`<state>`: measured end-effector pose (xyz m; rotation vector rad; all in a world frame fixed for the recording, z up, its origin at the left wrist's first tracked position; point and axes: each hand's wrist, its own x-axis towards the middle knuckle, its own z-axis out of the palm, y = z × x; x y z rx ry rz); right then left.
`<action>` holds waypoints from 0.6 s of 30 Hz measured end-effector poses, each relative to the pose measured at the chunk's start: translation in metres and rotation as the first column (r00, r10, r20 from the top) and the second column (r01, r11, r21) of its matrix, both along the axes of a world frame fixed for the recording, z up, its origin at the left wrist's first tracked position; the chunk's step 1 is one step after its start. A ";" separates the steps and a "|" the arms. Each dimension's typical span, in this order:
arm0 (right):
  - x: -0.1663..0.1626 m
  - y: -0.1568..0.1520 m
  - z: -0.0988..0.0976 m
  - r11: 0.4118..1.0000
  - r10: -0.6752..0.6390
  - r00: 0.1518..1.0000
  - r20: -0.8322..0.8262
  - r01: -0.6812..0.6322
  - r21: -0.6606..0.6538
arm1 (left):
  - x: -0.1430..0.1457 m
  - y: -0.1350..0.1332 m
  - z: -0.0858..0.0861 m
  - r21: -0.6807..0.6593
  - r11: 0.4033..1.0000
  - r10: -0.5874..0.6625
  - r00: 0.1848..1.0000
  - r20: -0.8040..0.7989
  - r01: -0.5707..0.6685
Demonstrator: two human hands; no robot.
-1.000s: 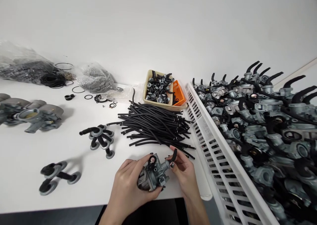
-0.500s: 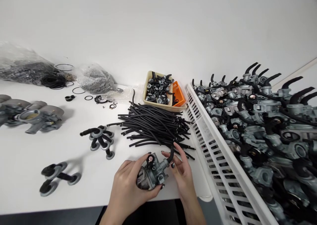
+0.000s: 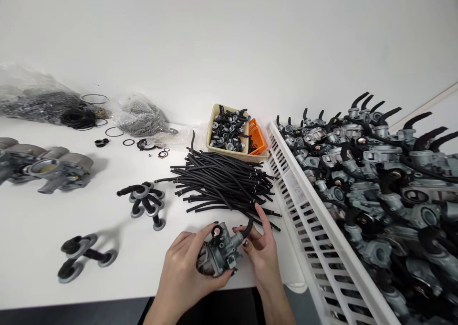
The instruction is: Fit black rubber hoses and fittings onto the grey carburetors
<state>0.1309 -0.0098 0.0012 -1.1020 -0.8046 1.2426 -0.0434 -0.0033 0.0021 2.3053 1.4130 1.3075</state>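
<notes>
My left hand (image 3: 184, 267) is wrapped round a small grey metal carburetor (image 3: 219, 251) just above the table's near edge. My right hand (image 3: 260, 248) pinches the black rubber cap piece (image 3: 246, 227) on the carburetor's right end, thumb and fingers closed on it. Just beyond my hands lies a pile of short black rubber hoses (image 3: 222, 182).
A white slatted crate (image 3: 315, 239) full of carburetors fills the right side. A beige tray (image 3: 229, 129) of small cap parts and an orange basket (image 3: 258, 135) sit behind the hoses. Loose cap assemblies (image 3: 145, 201), grey carburetor bodies (image 3: 46, 165), O-rings and plastic bags lie at left.
My right hand's fingers have closed in on the black cap piece, which has tilted and shifted slightly left. The carburetor has turned a little in my left hand.
</notes>
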 end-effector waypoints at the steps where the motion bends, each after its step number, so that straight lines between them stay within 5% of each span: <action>1: -0.001 0.000 0.000 1.000 -0.007 1.000 0.005 0.007 -0.001 | 0.000 0.001 0.000 -0.001 1.000 -0.001 1.000 -0.004 0.001; 9: -0.010 -0.001 -0.002 0.997 -0.073 0.997 0.020 0.072 0.025 | -0.002 0.000 -0.001 -0.063 0.998 0.025 0.999 0.027 -0.023; 18: -0.011 0.000 0.005 0.998 0.064 0.992 -0.104 -0.061 0.029 | -0.002 -0.003 -0.001 -0.287 0.956 0.014 0.971 0.240 0.057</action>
